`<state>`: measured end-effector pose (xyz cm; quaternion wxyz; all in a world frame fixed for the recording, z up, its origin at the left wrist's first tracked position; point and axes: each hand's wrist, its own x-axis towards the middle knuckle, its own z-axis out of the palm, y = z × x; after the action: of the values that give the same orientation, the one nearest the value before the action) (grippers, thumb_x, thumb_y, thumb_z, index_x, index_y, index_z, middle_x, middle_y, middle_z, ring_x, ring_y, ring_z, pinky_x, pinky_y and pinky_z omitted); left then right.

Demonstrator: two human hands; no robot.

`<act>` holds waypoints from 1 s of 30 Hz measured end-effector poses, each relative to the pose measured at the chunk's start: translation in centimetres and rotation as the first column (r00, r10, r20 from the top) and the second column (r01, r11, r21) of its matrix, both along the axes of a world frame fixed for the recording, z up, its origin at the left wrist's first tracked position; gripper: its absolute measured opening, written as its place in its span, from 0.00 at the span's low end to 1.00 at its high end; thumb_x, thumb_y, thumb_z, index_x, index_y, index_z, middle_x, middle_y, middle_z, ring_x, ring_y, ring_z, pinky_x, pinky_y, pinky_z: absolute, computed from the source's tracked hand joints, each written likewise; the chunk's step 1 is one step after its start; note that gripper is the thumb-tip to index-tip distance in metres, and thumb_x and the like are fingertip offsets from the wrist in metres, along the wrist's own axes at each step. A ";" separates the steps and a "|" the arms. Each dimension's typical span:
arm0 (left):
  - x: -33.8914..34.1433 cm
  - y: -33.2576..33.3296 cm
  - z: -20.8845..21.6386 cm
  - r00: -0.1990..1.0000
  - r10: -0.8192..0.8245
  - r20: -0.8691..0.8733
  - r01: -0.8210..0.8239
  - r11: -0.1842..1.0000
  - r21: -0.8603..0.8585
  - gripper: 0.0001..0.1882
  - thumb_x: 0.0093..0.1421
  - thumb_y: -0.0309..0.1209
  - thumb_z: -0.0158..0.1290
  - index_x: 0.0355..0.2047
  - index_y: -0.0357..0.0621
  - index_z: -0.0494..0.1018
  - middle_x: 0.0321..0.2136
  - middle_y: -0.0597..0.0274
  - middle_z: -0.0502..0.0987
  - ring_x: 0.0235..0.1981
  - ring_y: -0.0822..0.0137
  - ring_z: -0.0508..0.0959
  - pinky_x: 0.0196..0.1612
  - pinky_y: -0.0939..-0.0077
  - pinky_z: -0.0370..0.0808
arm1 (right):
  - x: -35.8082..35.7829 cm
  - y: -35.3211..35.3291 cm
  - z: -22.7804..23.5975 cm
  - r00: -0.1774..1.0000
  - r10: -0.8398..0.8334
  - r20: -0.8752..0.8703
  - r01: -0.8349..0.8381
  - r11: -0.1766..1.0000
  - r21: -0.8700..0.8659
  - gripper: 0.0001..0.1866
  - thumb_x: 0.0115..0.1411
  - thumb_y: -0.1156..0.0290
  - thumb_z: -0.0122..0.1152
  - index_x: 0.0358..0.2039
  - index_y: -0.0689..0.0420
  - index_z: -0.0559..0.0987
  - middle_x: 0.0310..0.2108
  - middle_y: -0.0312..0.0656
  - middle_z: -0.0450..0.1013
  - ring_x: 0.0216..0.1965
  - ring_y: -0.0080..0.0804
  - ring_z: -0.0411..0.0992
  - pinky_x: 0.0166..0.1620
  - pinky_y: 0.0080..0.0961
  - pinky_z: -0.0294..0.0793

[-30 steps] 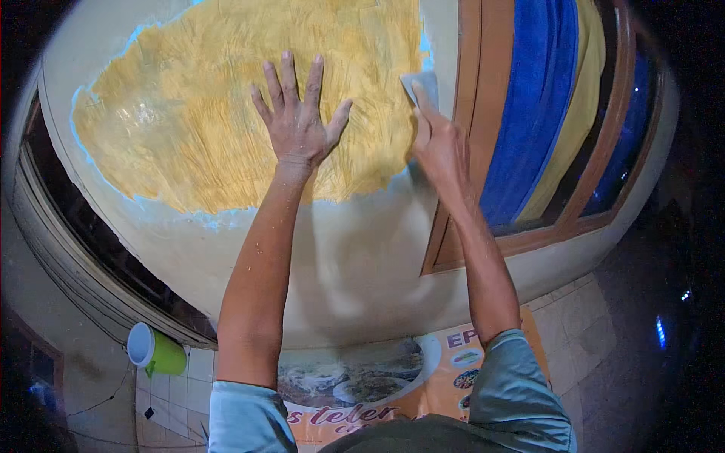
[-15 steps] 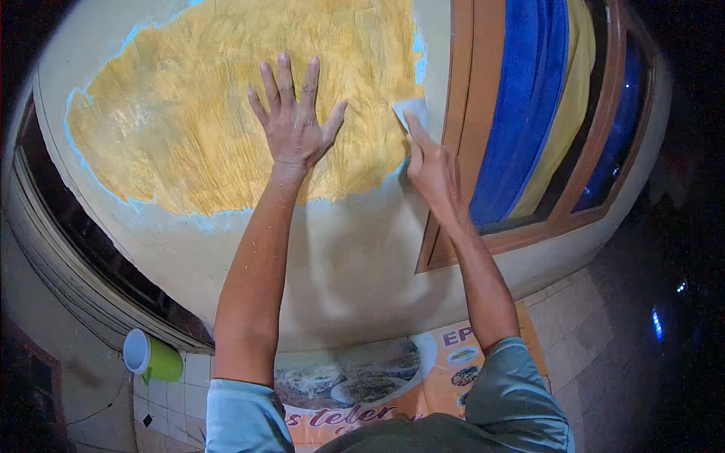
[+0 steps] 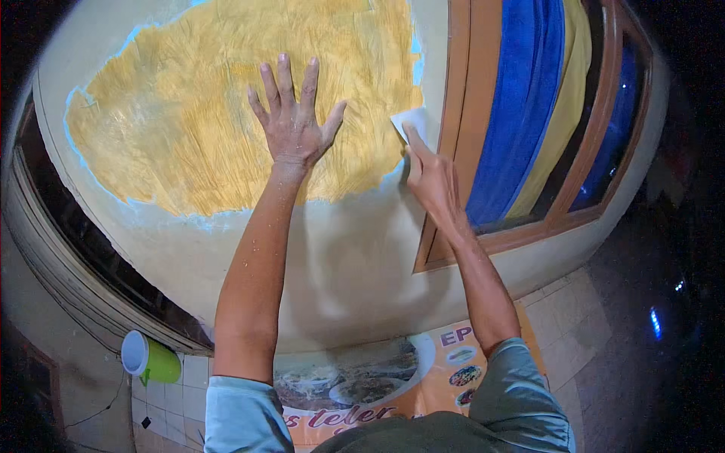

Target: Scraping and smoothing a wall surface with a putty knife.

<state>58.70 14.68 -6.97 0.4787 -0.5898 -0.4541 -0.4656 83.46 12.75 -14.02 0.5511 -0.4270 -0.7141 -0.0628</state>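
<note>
On the wall spreads a large yellow-ochre patch (image 3: pixel 174 128) with a streaky, wrinkled surface and a ragged light-blue edge. My left hand (image 3: pixel 293 124) lies flat on it near its middle, fingers spread, holding nothing. At the patch's right edge, my right hand (image 3: pixel 434 177) grips a small flat pale scraper (image 3: pixel 411 124), its index finger stretched along the back. The scraper's blade rests against the wall where yellow meets bare cream. Its handle, if it has one, is hidden in my hand.
A brown wooden window frame (image 3: pixel 462 98) with blue and yellow curtains (image 3: pixel 525 98) stands close beside my right hand. Below, a printed orange banner (image 3: pixel 430 392) covers part of the tiled floor. A green bucket (image 3: pixel 162 362) lies tipped at the lower left.
My right hand and the scraper have shifted slightly downward along the patch's right edge. My left hand keeps its place on the patch.
</note>
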 end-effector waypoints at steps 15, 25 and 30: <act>0.0 -0.1 0.0 1.000 0.000 -0.003 0.000 1.000 0.007 0.46 0.60 0.61 0.57 0.75 0.64 0.58 0.77 0.51 0.45 0.78 0.43 0.40 0.73 0.35 0.32 | 0.6 -0.3 -0.8 0.998 0.057 -0.016 -0.058 0.998 -0.026 0.25 0.65 0.77 0.59 0.63 0.47 0.77 0.31 0.68 0.73 0.34 0.63 0.78 0.35 0.44 0.77; -0.1 0.1 -0.3 1.000 -0.005 0.005 0.005 1.000 -0.016 0.47 0.60 0.61 0.57 0.75 0.65 0.56 0.78 0.52 0.43 0.78 0.43 0.40 0.72 0.32 0.34 | 0.4 -0.7 1.6 1.000 0.007 0.022 -0.007 1.000 0.015 0.25 0.66 0.76 0.58 0.63 0.46 0.78 0.30 0.68 0.71 0.33 0.64 0.77 0.34 0.45 0.75; 0.3 0.3 -0.1 1.000 -0.013 -0.001 0.013 1.000 0.018 0.46 0.60 0.61 0.57 0.75 0.65 0.56 0.78 0.52 0.44 0.78 0.43 0.40 0.72 0.32 0.35 | 0.7 -0.6 -0.8 0.999 0.030 -0.025 -0.030 0.999 -0.016 0.26 0.66 0.76 0.59 0.64 0.45 0.77 0.32 0.67 0.72 0.34 0.63 0.77 0.34 0.44 0.76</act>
<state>59.03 15.01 -7.02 0.4813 -0.5883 -0.4459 -0.4727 84.16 12.16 -14.81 0.5572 -0.4214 -0.7141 -0.0437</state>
